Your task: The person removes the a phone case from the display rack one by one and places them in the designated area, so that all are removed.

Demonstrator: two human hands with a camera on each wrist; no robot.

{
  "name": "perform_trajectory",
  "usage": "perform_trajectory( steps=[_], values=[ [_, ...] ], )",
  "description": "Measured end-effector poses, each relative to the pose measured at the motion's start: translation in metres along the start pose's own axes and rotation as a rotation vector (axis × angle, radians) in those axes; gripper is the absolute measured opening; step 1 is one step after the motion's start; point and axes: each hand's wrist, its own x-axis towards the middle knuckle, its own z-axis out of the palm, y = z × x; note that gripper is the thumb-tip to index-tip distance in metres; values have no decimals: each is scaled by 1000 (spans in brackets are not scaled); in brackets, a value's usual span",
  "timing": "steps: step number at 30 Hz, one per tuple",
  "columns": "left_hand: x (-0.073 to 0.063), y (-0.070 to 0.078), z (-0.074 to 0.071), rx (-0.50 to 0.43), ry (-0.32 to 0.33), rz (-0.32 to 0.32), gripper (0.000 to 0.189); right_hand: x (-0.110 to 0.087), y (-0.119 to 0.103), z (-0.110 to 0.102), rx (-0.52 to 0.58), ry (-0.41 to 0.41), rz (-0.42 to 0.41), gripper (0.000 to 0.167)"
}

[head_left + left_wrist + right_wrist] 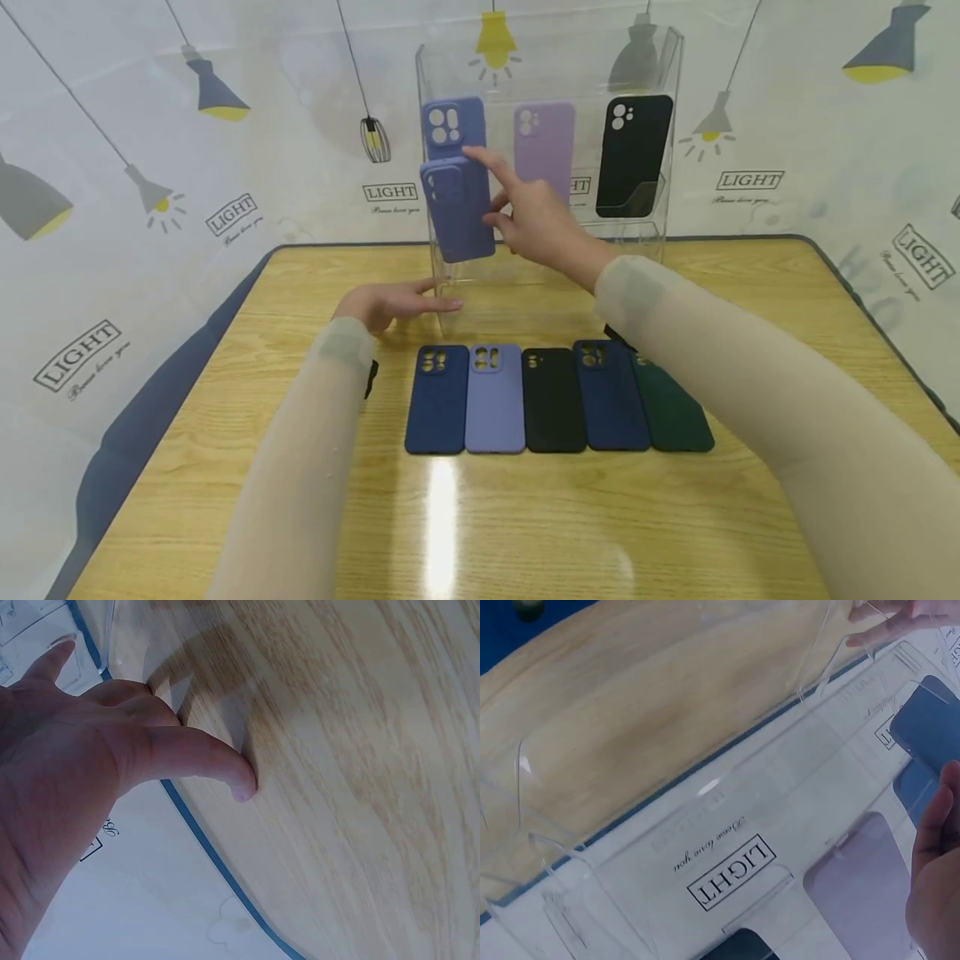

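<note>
In the head view my right hand [536, 221] pinches a periwinkle-blue phone case [465, 212] along its right edge, thumb and fingers at the side. Behind that case, and partly covered by it, another blue phone case [468, 125] stands in the upper left of a clear display stand [510, 279]. My left hand [390, 304] is at the stand's lower left side, its fingers spread and one reaching in front of the clear wall. In the left wrist view, one finger of the left hand [82, 742] points over the clear plastic and another reaches to the tabletop.
A lilac case [543, 150] and a black case [633, 154] stand farther right on the rack. Before it, several cases lie side by side: navy [437, 412], light purple [495, 417], black [553, 408], another navy [615, 408] and dark green [678, 412]. A printed cloth backs the wooden table [525, 533].
</note>
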Motion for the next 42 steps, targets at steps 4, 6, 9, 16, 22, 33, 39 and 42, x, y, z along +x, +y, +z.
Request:
perform_trajectory(
  steps=[4, 6, 9, 16, 22, 33, 39, 42],
  values=[
    [1, -1, -1, 0, -3, 8, 109, 1, -1, -11, 7, -8, 2, 85],
    [2, -1, 0, 0, -3, 17, 109, 0, 0, -17, 13, -13, 5, 86],
    [1, -1, 1, 0, -1, 27, 108, -5, -1, -26, 19, -14, -3, 86],
    [0, -3, 1, -1, 4, 41, 109, -23, -2, -47, 4, -50, 31, 87],
    [-1, -5, 3, -3, 0, 52, 107, -37, 4, -66, -42, -25, 30, 85],
    [-3, -6, 3, 3, 7, 43, 110, -68, 19, -109, -40, 29, 89, 89],
    [-3, -4, 3, 9, 8, 43, 111, -87, 25, -133, -17, 42, 186, 94],
    [-4, -2, 3, 8, 6, 38, 111, -100, 29, -147, 2, 41, 246, 96]
  ],
)
